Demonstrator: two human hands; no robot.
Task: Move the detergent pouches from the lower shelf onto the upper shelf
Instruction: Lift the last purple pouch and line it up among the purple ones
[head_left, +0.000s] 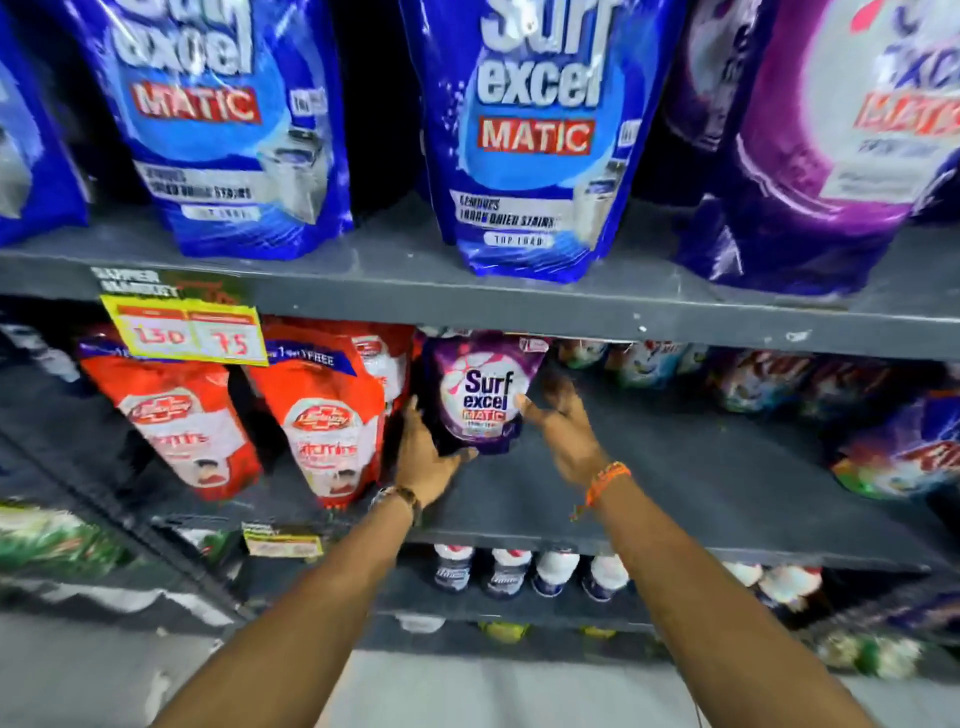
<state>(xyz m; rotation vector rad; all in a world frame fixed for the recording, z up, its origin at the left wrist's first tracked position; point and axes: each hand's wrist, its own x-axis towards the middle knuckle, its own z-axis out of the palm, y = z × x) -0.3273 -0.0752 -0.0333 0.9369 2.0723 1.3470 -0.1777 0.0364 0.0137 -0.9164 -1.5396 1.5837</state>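
A small purple Surf Excel Matic pouch (480, 392) stands upright on the lower shelf (675, 499), just under the upper shelf's edge. My left hand (423, 457) cups its lower left corner, thumb under the bottom. My right hand (563, 423) is at its right edge with fingers spread, fingertips touching the side. On the upper shelf (395, 270) stand large pouches: a blue one (218, 130) at left, another blue one (535, 140) in the middle, and a purple one (831, 156) at right.
Two red Lifebuoy pouches (322, 410) stand left of the purple pouch, partly behind a yellow price tag (187, 335). Colourful detergent packs (893, 457) fill the lower shelf's right side. White-capped bottles (530, 571) line the shelf below. Grey floor lies beneath.
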